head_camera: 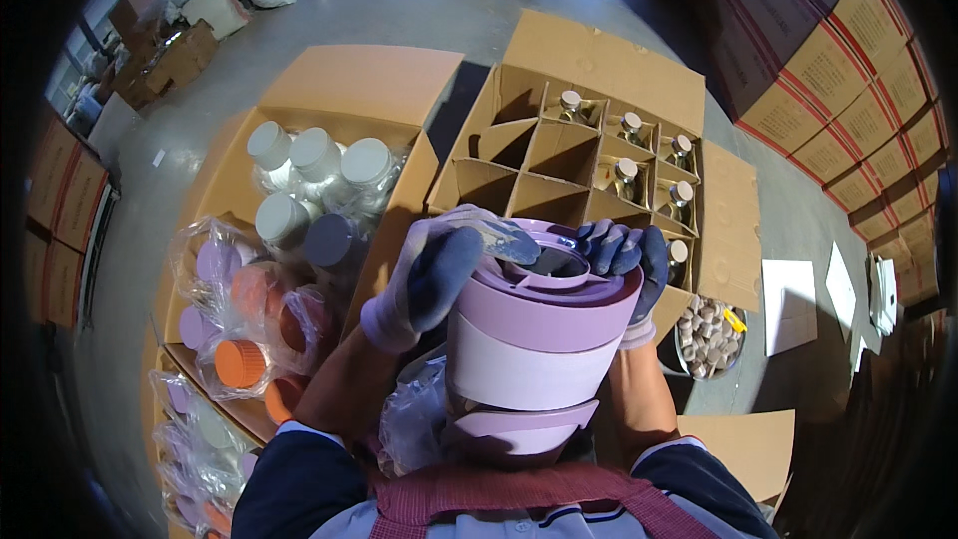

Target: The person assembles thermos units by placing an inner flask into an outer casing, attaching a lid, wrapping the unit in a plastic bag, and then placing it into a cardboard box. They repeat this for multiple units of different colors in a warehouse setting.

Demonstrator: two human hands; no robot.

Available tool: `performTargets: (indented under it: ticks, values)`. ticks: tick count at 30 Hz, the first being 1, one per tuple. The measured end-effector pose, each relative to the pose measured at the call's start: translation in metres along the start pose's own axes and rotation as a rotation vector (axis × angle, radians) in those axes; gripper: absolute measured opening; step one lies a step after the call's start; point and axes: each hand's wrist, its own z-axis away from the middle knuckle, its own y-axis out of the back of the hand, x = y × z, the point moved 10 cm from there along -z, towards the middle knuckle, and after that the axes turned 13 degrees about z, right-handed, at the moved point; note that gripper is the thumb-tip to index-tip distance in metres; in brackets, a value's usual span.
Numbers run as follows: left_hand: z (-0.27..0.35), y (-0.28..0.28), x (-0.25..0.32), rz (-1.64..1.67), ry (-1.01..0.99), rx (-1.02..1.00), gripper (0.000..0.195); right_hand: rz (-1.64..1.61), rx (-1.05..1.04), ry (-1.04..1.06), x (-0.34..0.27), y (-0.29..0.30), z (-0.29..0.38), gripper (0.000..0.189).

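A large purple-and-white container [531,367] stands upright close against my front, with a purple lid [599,288] on top. The lid carries a raised ring around a dark round middle. My left hand [449,262], in a lavender glove with a dark blue coating, grips the lid's left side, its fingers reaching over the ring. Wearing a matching glove, my right hand [625,258] curls its fingers over the far right part of the lid; the container hides some of that hand. Crumpled clear plastic [412,415] lies left of the container.
Left stands an open carton [367,82] of bagged bottles with white, purple and orange caps [239,363]. Ahead, a divided carton [599,52] holds several glass bottles [625,172]. A bowl of small caps [707,340] sits right, near papers [789,307]. Stacked cartons [838,60] rise beyond.
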Motion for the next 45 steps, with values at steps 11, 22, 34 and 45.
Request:
performTargets:
  ticks: [11,22,34,45]
  values:
    - [0.007,-0.006,0.014,0.003,-0.091,0.008,0.069,-0.339,-0.102,-0.113,0.023,-0.029,-0.001,0.062]
    - [0.017,0.009,0.017,0.419,0.1,0.128,0.049,0.317,-0.115,-0.372,-0.014,-0.056,-0.003,0.033]
    - [-0.004,-0.004,0.055,-0.287,-0.106,-0.037,0.045,0.523,-0.227,-0.172,-0.055,-0.073,-0.015,0.068]
    - [-0.015,0.006,0.058,0.209,-0.014,0.163,0.047,0.869,-0.316,-0.158,-0.063,-0.083,-0.014,0.036]
